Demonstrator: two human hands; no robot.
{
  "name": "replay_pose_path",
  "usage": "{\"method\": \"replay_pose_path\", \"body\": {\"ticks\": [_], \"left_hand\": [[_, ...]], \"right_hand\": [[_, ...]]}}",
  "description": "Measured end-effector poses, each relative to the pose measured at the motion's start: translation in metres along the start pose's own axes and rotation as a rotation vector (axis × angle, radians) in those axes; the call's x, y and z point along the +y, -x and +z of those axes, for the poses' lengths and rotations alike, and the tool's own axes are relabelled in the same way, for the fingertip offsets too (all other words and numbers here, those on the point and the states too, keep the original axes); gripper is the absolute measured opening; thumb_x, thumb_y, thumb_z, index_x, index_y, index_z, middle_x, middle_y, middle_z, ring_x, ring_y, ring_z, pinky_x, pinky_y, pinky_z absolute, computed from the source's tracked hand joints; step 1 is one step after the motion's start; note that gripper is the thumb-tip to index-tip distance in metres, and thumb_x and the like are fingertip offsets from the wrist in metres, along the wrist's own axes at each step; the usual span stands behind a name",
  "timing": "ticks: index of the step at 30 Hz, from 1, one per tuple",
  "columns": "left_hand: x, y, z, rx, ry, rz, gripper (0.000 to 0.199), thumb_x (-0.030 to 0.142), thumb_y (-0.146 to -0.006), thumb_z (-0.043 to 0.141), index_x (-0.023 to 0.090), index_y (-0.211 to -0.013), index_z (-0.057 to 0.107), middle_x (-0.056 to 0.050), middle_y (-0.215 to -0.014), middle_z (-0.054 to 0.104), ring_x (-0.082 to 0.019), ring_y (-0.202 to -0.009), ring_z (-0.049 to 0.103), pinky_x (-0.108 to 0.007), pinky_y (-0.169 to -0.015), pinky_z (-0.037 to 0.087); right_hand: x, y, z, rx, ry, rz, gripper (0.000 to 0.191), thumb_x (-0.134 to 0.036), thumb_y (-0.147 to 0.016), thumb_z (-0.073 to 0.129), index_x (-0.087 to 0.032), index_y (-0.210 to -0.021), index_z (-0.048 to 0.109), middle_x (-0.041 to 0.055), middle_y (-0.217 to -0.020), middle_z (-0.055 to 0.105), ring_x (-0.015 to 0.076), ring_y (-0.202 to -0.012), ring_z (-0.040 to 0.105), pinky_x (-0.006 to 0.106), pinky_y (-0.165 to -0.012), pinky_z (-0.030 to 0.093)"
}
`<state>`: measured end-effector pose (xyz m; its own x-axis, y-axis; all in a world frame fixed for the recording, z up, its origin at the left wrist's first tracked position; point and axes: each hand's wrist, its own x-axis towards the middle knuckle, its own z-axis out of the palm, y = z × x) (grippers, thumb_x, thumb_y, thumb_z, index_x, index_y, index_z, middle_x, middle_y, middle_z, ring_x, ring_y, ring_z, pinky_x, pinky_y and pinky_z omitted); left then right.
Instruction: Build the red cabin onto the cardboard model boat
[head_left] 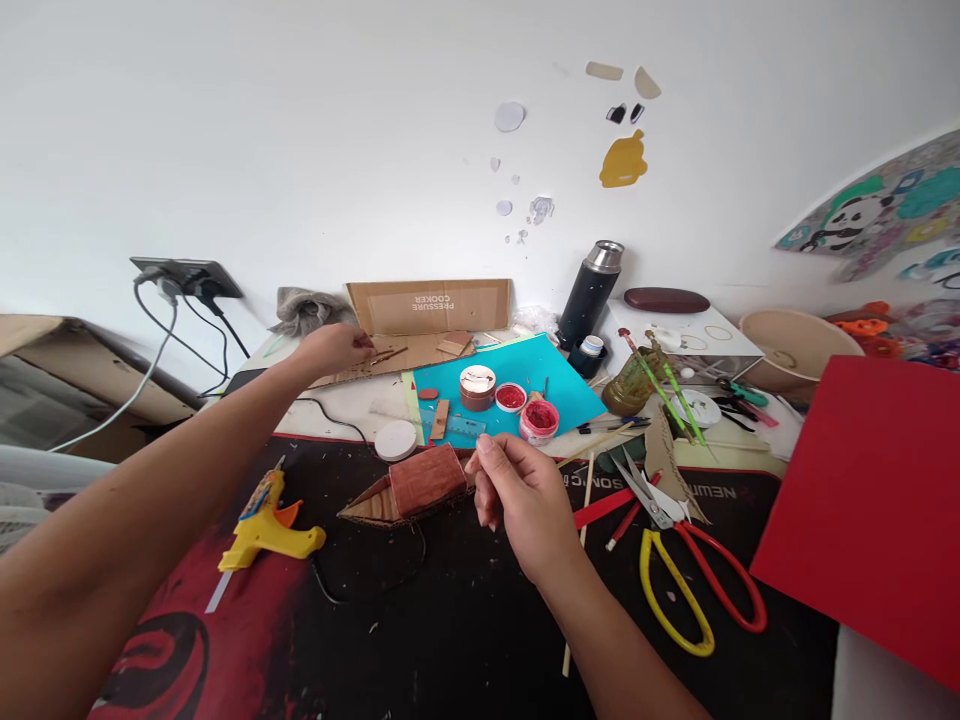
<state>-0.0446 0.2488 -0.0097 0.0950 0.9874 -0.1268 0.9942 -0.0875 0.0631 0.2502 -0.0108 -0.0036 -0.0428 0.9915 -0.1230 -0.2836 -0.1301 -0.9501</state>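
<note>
My left hand (334, 350) reaches to the back left, over the brown cardboard sheet (427, 348), its fingers bent near small dark sticks (388, 354); what they hold, if anything, is hidden. In the middle, my right hand (517, 485) has thumb and fingers pinched together beside the right end of a small cardboard boat (367, 505) with a reddish-brown cover (427, 480). Whatever lies between those fingertips is too small to name. Behind the boat, open paint jars (538, 422) and a brown jar (478, 388) stand on a blue sheet (566, 380).
A yellow glue gun (270, 525) lies on the black mat (360, 640) at left, its cable curving near the boat. Scissors (660, 510) with red and yellow handles lie at right, near a red sheet (870, 520). A dark flask (592, 295) stands by the wall.
</note>
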Motion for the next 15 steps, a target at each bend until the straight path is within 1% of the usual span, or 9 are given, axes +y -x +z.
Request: {"method": "replay_pose_path", "body": {"ticks": [2,3,6,8,12,15], "left_hand": [[-0.001,0.001,0.000,0.010,0.005,-0.002,0.032,0.051,-0.099,0.068,0.025,-0.108,0.083,-0.011,-0.113,0.084,-0.039,-0.110,0.077,-0.041,-0.085,0.059],[-0.001,0.002,0.000,0.007,0.006,-0.005,0.033,0.051,-0.101,0.068,0.024,-0.112,0.082,-0.012,-0.116,0.082,-0.037,-0.110,0.076,-0.042,-0.087,0.060],[-0.001,0.005,-0.002,-0.023,0.008,-0.008,0.036,0.045,-0.105,0.071,0.020,-0.131,0.073,-0.011,-0.133,0.074,-0.032,-0.115,0.073,-0.048,-0.096,0.063],[-0.001,0.007,-0.004,-0.043,0.013,-0.002,0.040,0.040,-0.105,0.073,0.018,-0.138,0.068,-0.011,-0.141,0.069,-0.031,-0.118,0.072,-0.051,-0.098,0.064],[-0.003,0.010,-0.008,-0.056,0.026,0.013,0.041,0.041,-0.104,0.073,0.018,-0.138,0.068,-0.011,-0.141,0.069,-0.032,-0.119,0.072,-0.052,-0.098,0.064],[-0.005,0.012,-0.008,-0.051,0.031,0.005,0.039,0.040,-0.105,0.073,0.020,-0.138,0.068,-0.011,-0.141,0.069,-0.031,-0.119,0.072,-0.051,-0.099,0.064]], "right_hand": [[0.000,0.000,0.000,0.002,-0.003,-0.009,0.055,-0.072,-0.093,0.074,-0.020,-0.076,0.065,-0.0061,-0.051,0.050,0.0106,-0.043,0.048,0.024,-0.044,0.036],[0.000,0.000,0.000,0.005,-0.006,-0.016,0.055,-0.072,-0.093,0.074,-0.020,-0.076,0.064,-0.0062,-0.051,0.049,0.0106,-0.043,0.048,0.024,-0.044,0.036],[0.001,-0.001,0.000,0.014,-0.025,-0.035,0.057,-0.073,-0.093,0.074,-0.021,-0.074,0.063,-0.0067,-0.051,0.048,0.0104,-0.042,0.048,0.024,-0.044,0.036],[0.002,-0.001,-0.001,0.013,-0.042,-0.043,0.057,-0.073,-0.093,0.074,-0.021,-0.074,0.061,-0.0073,-0.051,0.046,0.0103,-0.042,0.047,0.024,-0.044,0.036],[0.003,-0.001,-0.002,0.023,-0.038,-0.073,0.061,-0.072,-0.095,0.073,-0.023,-0.066,0.052,-0.0084,-0.050,0.039,0.0103,-0.042,0.047,0.024,-0.044,0.034],[0.003,-0.001,-0.004,0.038,-0.008,-0.114,0.065,-0.071,-0.099,0.069,-0.023,-0.061,0.045,-0.0077,-0.048,0.038,0.0098,-0.041,0.045,0.024,-0.045,0.033]]}}
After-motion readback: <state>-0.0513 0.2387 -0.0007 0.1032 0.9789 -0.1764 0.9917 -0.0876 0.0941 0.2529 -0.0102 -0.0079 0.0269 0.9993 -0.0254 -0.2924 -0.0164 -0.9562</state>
